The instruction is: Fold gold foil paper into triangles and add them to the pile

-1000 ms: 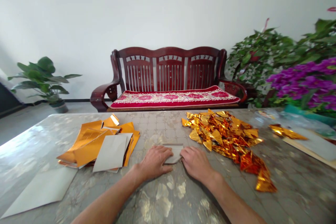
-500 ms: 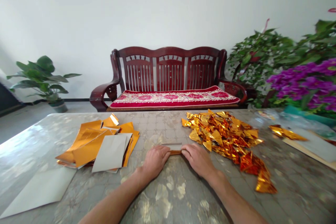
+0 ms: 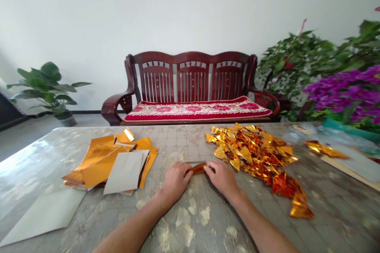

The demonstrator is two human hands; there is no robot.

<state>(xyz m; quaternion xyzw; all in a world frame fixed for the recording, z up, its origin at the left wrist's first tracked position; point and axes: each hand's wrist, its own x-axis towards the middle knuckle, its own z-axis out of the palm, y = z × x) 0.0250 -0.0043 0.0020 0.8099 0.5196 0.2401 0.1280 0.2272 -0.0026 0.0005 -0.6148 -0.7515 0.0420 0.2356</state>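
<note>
Between my two hands, low over the table, is a narrow folded strip of gold foil paper point(image 3: 198, 168). My left hand point(image 3: 177, 178) pinches its left end between thumb and fingers. The right end is gripped the same way by my right hand point(image 3: 221, 176). My fingers cover both ends of the strip. To the left lies a loose stack of gold foil sheets point(image 3: 102, 166), with a sheet showing its pale back point(image 3: 127, 172) on top. A heap of folded gold foil pieces point(image 3: 252, 148) spreads out to the right.
A single pale sheet point(image 3: 44, 213) lies at the table's left front. Clear plastic wrapping point(image 3: 308, 132) and a flat pale board point(image 3: 353, 166) are at the right, beside purple flowers point(image 3: 347, 91). Behind the patterned table point(image 3: 178, 221) stands a wooden bench point(image 3: 192, 83).
The foil strip has tilted, its right end now higher, and more of its gold face shows. Both hands keep their hold and have shifted only slightly.
</note>
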